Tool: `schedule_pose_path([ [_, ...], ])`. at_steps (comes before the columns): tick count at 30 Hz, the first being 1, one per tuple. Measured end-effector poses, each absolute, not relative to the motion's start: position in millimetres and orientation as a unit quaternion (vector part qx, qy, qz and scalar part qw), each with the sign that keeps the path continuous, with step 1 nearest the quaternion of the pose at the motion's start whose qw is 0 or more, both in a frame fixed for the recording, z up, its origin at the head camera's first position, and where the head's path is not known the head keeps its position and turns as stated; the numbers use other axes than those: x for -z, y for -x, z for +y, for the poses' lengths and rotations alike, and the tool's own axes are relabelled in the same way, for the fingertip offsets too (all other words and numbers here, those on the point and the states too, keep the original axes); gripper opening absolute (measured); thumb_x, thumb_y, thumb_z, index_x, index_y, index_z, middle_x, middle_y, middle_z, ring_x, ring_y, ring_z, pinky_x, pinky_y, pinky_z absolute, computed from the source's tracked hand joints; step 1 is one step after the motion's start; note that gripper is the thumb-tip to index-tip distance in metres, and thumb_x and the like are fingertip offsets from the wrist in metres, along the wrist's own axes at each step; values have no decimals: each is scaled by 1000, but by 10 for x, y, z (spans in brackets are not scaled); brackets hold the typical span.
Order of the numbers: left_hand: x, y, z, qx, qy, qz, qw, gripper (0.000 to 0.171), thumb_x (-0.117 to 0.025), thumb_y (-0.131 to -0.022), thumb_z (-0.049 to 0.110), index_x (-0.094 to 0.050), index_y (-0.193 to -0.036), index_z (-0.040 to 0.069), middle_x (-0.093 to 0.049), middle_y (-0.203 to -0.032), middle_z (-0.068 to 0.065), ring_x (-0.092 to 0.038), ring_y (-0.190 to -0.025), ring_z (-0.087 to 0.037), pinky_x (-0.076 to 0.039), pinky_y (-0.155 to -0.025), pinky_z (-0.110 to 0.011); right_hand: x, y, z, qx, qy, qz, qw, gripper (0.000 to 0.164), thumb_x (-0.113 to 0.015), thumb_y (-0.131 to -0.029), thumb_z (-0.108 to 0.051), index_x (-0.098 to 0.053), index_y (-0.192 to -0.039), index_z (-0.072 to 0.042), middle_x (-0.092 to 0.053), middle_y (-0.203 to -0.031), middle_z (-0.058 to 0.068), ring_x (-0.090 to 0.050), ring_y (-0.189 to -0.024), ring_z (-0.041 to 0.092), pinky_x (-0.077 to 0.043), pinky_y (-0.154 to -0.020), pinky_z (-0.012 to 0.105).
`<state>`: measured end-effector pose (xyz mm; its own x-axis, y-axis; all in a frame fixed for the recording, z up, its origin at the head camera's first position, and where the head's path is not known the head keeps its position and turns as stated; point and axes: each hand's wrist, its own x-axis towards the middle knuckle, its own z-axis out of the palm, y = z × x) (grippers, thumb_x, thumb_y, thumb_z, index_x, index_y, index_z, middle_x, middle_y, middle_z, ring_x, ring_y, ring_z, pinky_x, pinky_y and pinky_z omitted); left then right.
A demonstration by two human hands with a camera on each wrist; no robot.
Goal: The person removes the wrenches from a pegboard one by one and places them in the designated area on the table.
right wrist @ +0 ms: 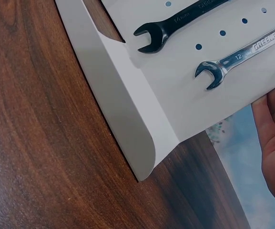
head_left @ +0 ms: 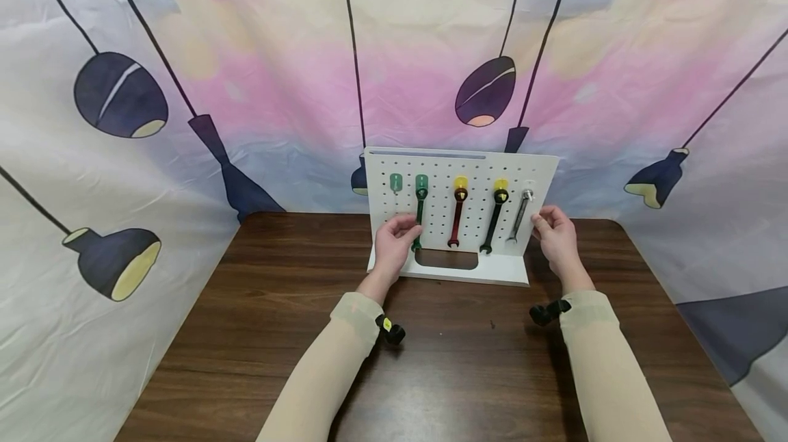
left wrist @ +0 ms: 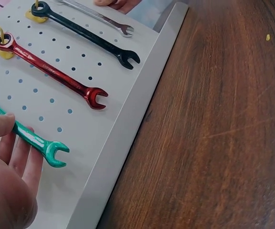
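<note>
Nearest: two pale sleeves, forearms reaching over a dark wood-grain table; a small black device at the left wrist, another black one at the right.

Left hand: pinching the green wrench low on its shaft, thumb in front, fingers behind; forked end points down and its top is at a green hook. Right hand: gripping the right edge of the white pegboard, just beside the silver wrench.

Pegboard stands on the table on a folded foot. Hanging rightward from green: red wrench and black wrench, both on yellow hooks, then silver, marked 12. Another green hook sits at far left.

Farthest: pastel backdrop cloth, printed with dark hanging lamps, behind the table.
</note>
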<state>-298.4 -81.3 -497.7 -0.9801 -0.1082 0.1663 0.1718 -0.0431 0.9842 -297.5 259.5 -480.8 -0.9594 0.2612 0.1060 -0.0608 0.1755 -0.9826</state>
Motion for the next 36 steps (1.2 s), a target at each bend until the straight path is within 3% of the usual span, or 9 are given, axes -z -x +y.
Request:
schedule_pose_path([
  [6,4981,2979,-820,732,23,-675,90,23,-81,-95,3,-77,-118,1,-75,-112,-9,-69,-98,-14,-58,-89,-26,4818,2995,2591,-638,63,-758,122,24,-61,-110,-22,-58,-118,0,-55,-92,-7,-58,-94,8,-51,-110,51],
  [10,4975,2957,-830,725,24,-683,88,23,-80,-96,5,-77,-119,1,-75,-113,-8,-68,-98,-14,-58,-88,-26,4832,3009,2596,-636,60,-759,128,24,-61,-110,-23,-58,-117,0,-55,-93,-6,-58,-96,12,-51,-110,51],
  [19,4982,2840,-870,710,18,-701,66,24,-79,-98,7,-78,-122,3,-75,-114,-8,-68,-99,-17,-59,-88,-27,4867,2987,2590,-629,71,-764,125,23,-60,-111,-23,-58,-118,-2,-54,-92,-5,-57,-94,9,-55,-99,35],
  [28,4912,2757,-876,716,18,-696,54,22,-79,-99,10,-78,-120,5,-74,-115,-8,-69,-100,-18,-60,-90,-30,4842,2969,2612,-642,65,-752,132,12,-62,-110,-21,-63,-110,-8,-54,-93,2,-59,-95,16,-55,-105,45],
  [36,4859,2716,-880,719,13,-693,52,21,-79,-98,9,-79,-119,4,-75,-113,-7,-70,-97,-15,-60,-88,-30,4840,2979,2605,-639,60,-756,129,18,-61,-110,-22,-61,-114,-5,-53,-90,-2,-58,-93,14,-54,-105,45],
])
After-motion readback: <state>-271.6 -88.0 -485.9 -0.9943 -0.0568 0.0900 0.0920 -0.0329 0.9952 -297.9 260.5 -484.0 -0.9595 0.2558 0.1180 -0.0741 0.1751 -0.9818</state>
